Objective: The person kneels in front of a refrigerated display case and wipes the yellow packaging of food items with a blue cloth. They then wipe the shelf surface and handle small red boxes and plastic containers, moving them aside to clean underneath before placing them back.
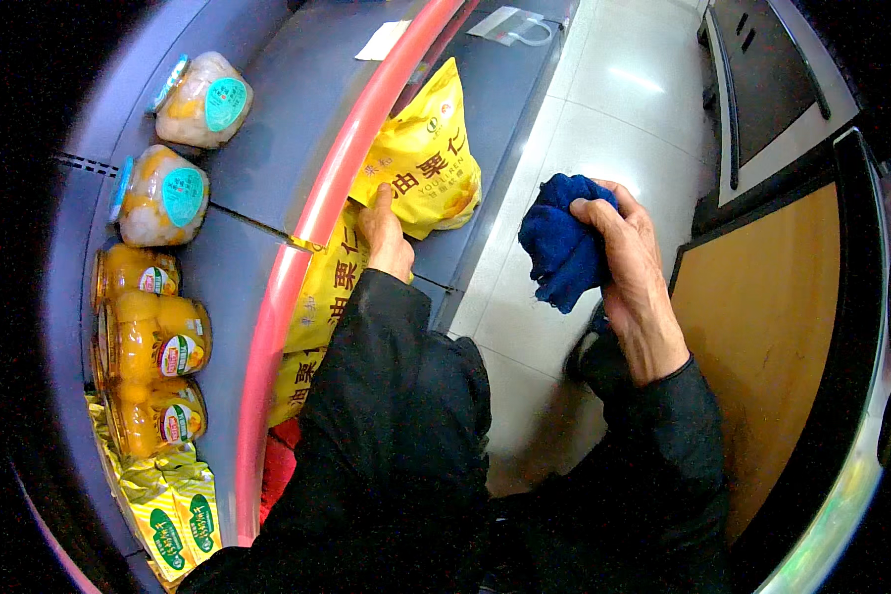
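My right hand (627,252) is closed around a crumpled dark blue cloth (566,237), held above the tiled floor. On the left of it, my left hand (386,236) grips the lower left corner of a yellow plastic food bag (427,160), thumb on top and the other fingers mostly hidden. That bag bears printed writing and leans at a tilt on a low grey shelf (508,78). More yellow bags (332,286) of the same kind stand in a row beside my left wrist, partly covered by my black sleeve.
A red rail (341,171) edges the upper shelf (256,197). On that shelf stand jars of pale fruit (165,197), jars of orange fruit (160,341) and yellow-green packets (171,512). A clear plastic holder (508,26) lies on the lower shelf. A brown panel (761,327) stands at right.
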Available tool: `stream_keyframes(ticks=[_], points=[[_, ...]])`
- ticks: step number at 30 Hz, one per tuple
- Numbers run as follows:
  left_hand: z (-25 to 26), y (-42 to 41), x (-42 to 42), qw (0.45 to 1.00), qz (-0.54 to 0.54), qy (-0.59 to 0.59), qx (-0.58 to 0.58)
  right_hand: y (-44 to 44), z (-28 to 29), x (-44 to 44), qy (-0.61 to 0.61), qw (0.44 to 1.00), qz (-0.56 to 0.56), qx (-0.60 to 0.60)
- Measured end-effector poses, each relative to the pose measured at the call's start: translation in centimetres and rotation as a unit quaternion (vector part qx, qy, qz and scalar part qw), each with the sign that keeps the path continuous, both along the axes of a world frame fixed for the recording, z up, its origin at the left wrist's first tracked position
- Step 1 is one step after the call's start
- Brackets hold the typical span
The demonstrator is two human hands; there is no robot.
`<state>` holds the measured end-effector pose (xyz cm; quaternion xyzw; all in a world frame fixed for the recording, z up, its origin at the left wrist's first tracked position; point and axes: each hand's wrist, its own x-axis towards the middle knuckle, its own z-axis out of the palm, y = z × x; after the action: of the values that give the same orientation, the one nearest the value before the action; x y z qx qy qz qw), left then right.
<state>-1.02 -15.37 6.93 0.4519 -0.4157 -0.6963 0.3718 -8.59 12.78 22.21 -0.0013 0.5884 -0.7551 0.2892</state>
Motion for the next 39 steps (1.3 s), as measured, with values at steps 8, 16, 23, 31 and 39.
stream_keyframes(ticks=[8,16,23,31,39], points=[[-0.6,0.3,1.8,0.99,-0.076,-0.061,0.099,0.0,0.1,-0.4,0.009,1.0,0.007,-0.003],[-4.3,0.4,1.4,0.955,-0.1,-0.084,0.267,-0.1,0.0,-0.9,-0.012,1.0,-0.009,-0.017],[-5.9,4.4,-4.7,0.922,-0.376,-0.078,0.039,-0.1,0.2,-1.1,-0.037,0.999,-0.016,-0.018],[-11.3,2.9,-10.4,0.884,-0.406,-0.215,-0.081,0.3,0.3,-0.8,-0.055,0.998,0.001,-0.003],[-12.9,-3.6,-10.8,0.936,-0.282,-0.194,-0.081,0.1,0.3,-0.5,-0.076,0.997,0.013,-0.013]])
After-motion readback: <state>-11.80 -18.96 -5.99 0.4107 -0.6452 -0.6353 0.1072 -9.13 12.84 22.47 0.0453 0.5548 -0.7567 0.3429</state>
